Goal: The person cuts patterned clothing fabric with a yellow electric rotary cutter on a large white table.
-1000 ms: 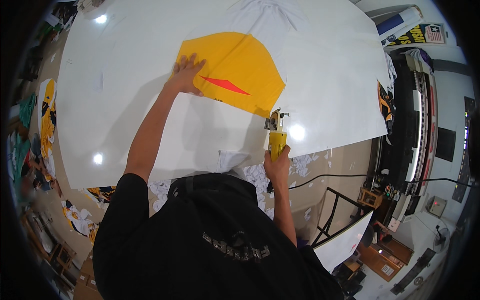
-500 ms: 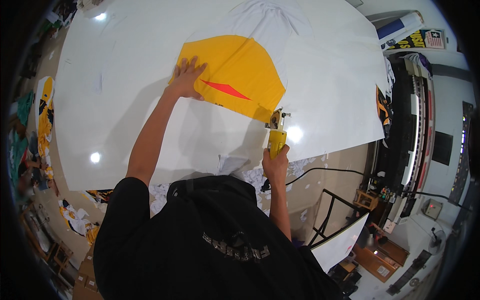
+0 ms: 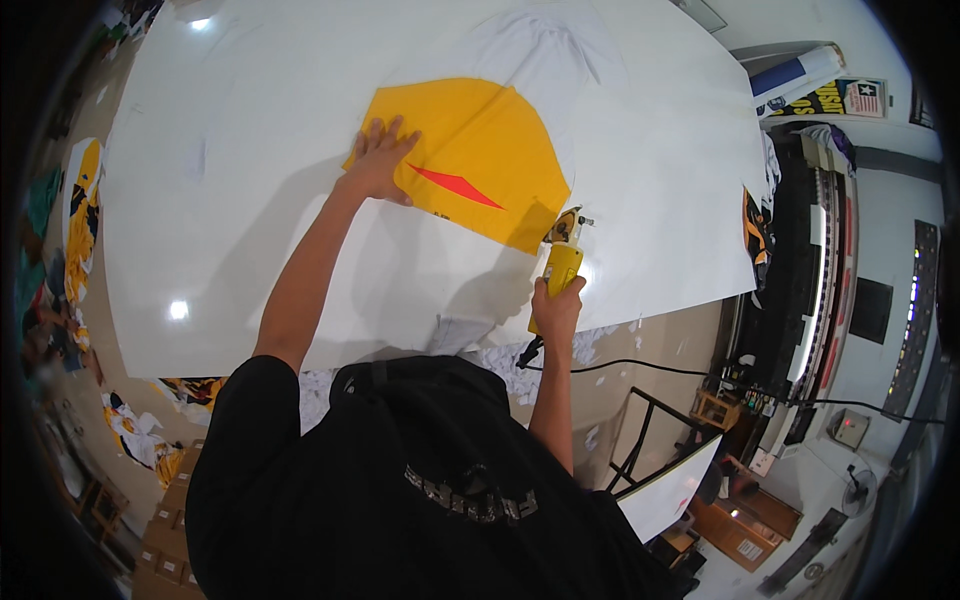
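A yellow fabric panel (image 3: 480,140) with a pointed red patch lies flat on the white tabletop (image 3: 250,150). My left hand (image 3: 378,163) rests on the panel's left corner, palm down with the fingers spread. Wrapped round the yellow body of a corded electric rotary cutter (image 3: 562,268) are the fingers of my right hand (image 3: 557,310). The cutter's metal head is at the panel's lower right corner, beside the edge. White fabric (image 3: 545,45) lies wrinkled beyond the panel's far edge.
The cutter's black cord (image 3: 640,362) runs off to the right. White scraps (image 3: 500,365) litter the floor by the table's near edge. A long machine (image 3: 820,250) stands along the right wall. Cardboard boxes (image 3: 165,540) are stacked at the lower left.
The cutter in my right hand has shifted slightly right and tilted, its head now along the panel's right corner edge. My left hand stays spread on the panel. The whole view has shifted slightly.
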A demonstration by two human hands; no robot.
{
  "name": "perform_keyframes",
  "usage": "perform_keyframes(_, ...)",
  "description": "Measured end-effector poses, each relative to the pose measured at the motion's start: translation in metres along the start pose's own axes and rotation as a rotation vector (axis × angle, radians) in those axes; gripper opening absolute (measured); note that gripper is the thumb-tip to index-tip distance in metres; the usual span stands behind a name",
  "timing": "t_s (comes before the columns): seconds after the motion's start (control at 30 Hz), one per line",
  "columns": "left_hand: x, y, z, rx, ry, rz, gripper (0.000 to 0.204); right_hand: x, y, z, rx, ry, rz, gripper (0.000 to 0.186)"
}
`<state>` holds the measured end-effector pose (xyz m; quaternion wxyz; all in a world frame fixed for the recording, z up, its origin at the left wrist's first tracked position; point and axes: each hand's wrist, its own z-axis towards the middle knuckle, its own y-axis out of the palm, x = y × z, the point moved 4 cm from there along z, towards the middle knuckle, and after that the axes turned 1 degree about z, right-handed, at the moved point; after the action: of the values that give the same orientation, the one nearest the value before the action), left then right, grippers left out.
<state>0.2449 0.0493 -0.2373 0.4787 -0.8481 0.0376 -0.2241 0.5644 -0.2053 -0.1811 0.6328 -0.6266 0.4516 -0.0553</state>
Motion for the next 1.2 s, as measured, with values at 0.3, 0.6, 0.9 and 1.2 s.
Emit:
perform_keyframes(0.3,0.0,-0.004,-0.007,-0.024,-0.029,-0.012,0.138,-0.013,-0.005,0.047,0.021,-0.026,-0.036,0.053)
perform_keyframes(0.6,0.017,-0.007,-0.003,-0.043,-0.073,0.086,0.138,0.002,-0.013,0.119,0.024,-0.033,-0.037,0.06)
perform_keyframes(0.9,0.157,0.096,-0.002,0.155,0.084,0.024,0.141,0.064,-0.045,0.041,-0.097,-0.071,-0.078,0.065)
perform_keyframes(1.2,0.056,0.073,-0.123,-0.065,-0.011,0.207,0.141,0.095,-0.078,-0.081,-0.208,-0.191,-0.129,0.064)
